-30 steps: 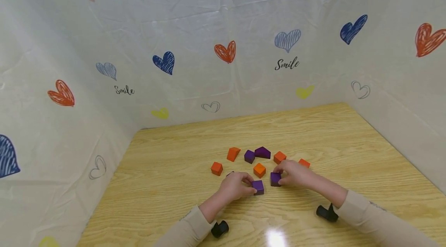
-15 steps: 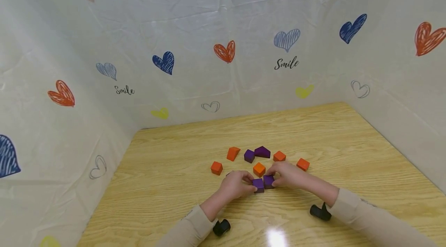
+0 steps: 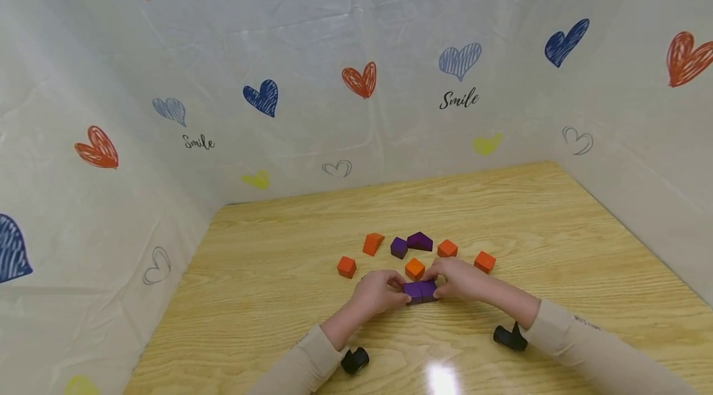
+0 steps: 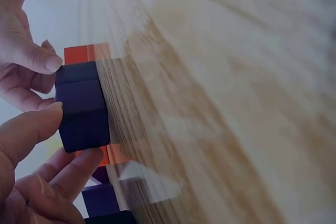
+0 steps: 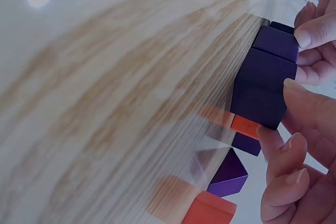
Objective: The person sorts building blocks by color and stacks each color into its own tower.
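Two purple cubes sit side by side on the wooden table, faces together, between the hands. My left hand (image 3: 380, 293) pinches the left purple cube (image 3: 413, 291) between thumb and fingers. From the other side, my right hand (image 3: 455, 280) pinches the right purple cube (image 3: 427, 289). In the left wrist view, the left cube (image 4: 83, 121) stands nearest, with the thumb at its edge. The right wrist view has the right cube (image 5: 265, 85) close up, thumb on its edge. Just behind the pair is an orange cube (image 3: 414, 269).
Farther back on the table (image 3: 267, 271) lie a purple cube (image 3: 398, 247), a purple wedge-like block (image 3: 420, 241) and an orange angled block (image 3: 373, 244). Red-orange cubes stand left (image 3: 346, 267) and right (image 3: 484, 262), another (image 3: 447, 249) behind the right hand. A heart-printed sheet (image 3: 301, 135) surrounds the table.
My right hand has slid its purple cube leftward until it meets the left one. The left hand keeps its hold and has barely moved.
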The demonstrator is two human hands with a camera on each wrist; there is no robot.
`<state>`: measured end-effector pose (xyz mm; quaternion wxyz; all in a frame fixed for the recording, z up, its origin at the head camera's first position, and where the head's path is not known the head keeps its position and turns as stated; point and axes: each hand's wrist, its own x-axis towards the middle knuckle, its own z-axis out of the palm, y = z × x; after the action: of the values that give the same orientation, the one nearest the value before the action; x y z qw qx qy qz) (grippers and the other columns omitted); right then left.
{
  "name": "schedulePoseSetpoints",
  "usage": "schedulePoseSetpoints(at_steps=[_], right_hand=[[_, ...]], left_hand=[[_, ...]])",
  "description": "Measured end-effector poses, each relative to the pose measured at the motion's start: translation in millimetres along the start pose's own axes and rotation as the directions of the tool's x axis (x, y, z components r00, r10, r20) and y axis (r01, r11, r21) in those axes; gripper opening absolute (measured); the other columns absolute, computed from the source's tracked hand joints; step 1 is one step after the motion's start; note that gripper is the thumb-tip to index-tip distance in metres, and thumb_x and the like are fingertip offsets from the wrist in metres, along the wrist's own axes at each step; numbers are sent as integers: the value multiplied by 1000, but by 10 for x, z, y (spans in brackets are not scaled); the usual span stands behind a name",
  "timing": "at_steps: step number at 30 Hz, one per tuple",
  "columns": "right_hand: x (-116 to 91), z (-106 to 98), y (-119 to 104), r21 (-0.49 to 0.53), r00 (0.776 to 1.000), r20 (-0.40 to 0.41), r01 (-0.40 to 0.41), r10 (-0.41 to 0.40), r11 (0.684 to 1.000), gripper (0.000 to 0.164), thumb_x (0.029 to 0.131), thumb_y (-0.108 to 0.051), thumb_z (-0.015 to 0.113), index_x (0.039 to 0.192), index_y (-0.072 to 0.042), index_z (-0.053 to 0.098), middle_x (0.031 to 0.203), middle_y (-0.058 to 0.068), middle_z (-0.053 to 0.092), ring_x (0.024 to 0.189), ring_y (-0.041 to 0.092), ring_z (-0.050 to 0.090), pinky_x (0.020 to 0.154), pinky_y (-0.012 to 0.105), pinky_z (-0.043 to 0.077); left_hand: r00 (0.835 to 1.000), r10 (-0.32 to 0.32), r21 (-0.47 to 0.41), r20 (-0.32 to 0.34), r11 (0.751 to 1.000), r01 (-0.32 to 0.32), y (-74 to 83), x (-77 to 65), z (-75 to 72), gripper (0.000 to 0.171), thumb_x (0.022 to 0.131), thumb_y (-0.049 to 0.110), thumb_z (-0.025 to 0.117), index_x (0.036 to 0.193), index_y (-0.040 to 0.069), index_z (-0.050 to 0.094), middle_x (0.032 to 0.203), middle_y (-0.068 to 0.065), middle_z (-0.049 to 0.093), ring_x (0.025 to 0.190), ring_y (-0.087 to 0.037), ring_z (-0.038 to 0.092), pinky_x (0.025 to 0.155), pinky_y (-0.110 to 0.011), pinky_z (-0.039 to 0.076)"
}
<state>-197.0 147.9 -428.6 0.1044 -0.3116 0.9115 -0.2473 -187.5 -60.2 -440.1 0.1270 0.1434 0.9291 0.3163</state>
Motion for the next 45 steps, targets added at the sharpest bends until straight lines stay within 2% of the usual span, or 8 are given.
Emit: schedulePoseSetpoints(at_steps=[10,18,29,45], right_hand=[[-15,3,-18,30,1000,11,-12,12,999,24,75,-7,73,100,-6,69,90,-1,60,83,15,56,70,26,46],[-16,-7,-25,11,1000,8,-18,18,1000,24,75,-6,73,98,-5,69,91,-1,61,85,18,57,72,30,47],[-17,-8,-10,11,1000,-2,-12,12,1000,24,75,-6,73,98,-5,70,89,-1,60,81,16,56,70,27,46],[-12,12,-3,57,998,8,-60,60,997,25,75,-6,72,100,-7,70,91,-1,61,85,17,57,72,30,47]], left_hand=[[1000,6,-10,8,1000,-5,-11,-10,4,23,74,28,76,91,17,68,82,8,65,74,-6,56,69,-27,44],[1000,18,10,2,1000,-18,-12,-4,23,21,74,29,76,91,18,68,82,9,65,76,-6,55,69,-26,43],[1000,11,-4,-4,1000,-11,4,5,26,21,75,28,75,91,18,68,82,9,65,77,-7,56,69,-27,44],[1000,10,-17,-6,1000,-10,-8,-4,12,21,75,28,75,92,17,68,84,8,65,77,-7,56,70,-27,45]])
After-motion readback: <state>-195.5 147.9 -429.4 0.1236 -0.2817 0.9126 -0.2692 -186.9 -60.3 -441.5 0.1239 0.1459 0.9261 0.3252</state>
